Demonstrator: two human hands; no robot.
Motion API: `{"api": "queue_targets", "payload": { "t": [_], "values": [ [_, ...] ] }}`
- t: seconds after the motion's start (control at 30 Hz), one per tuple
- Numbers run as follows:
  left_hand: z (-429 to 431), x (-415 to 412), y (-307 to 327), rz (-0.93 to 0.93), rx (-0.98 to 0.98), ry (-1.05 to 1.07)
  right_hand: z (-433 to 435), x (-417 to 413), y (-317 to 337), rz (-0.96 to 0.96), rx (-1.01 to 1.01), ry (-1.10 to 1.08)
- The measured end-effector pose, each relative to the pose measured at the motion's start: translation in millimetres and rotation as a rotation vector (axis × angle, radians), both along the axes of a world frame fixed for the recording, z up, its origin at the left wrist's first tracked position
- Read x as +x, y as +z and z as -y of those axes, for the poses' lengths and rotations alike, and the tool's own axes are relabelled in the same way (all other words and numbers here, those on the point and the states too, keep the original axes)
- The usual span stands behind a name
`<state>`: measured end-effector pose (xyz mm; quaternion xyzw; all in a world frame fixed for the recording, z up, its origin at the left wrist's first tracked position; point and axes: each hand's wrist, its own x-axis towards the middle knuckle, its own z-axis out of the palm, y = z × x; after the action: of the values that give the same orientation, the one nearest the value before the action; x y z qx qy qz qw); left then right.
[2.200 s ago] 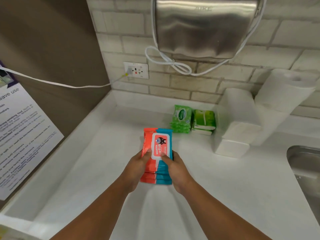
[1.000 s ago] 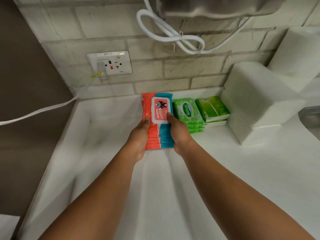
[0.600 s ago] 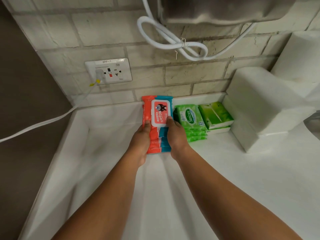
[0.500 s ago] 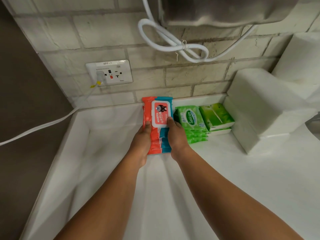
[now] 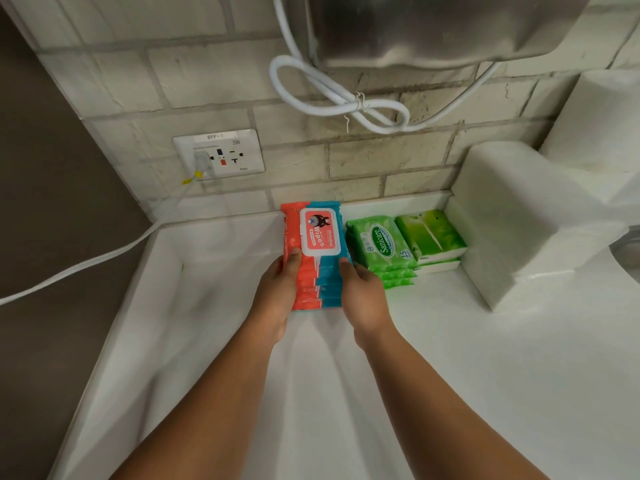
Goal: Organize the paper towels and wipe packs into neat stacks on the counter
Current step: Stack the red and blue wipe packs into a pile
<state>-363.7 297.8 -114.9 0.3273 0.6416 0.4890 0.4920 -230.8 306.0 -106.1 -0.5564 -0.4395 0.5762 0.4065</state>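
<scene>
Stack: the wipe stack [image 5: 313, 268] sits on the worktop [image 5: 485, 375] just left of the green packs [image 5: 381, 247], straight ahead of me.
Long axis: it runs away from me, parallel to the green packs.
Left hand: my left hand [image 5: 277, 296] grips the side away from the green packs, thumb on top.
Right hand: my right hand [image 5: 363, 296] grips the side nearest the green packs, thumb on top.
Nearer: neither; both hands reach equally.
Gap: narrow; I can't tell if my right hand touches the green packs.
Room: open worktop left of the stack and toward me.
Next, I judge: release and draw straight back.
</scene>
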Motion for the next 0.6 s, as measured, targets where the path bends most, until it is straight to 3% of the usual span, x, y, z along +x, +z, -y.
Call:
{"api": "queue_targets", "payload": {
  "t": [0.2,0.37,0.6],
  "values": [
    [-14.4,-14.2,23.5,0.038,-0.023,-0.009,-14.2,0.1,32.0,0.208,0.007,0.116],
    [-30.8,-22.4,30.6,0.139,-0.069,-0.067,-62.3,-2.0,52.9,-0.063,-0.272,0.084],
    [-26.0,-9.5,23.2,0.199,-0.148,-0.018,-58.9,-14.5,24.8,0.008,-0.261,0.169]
  ]
}}
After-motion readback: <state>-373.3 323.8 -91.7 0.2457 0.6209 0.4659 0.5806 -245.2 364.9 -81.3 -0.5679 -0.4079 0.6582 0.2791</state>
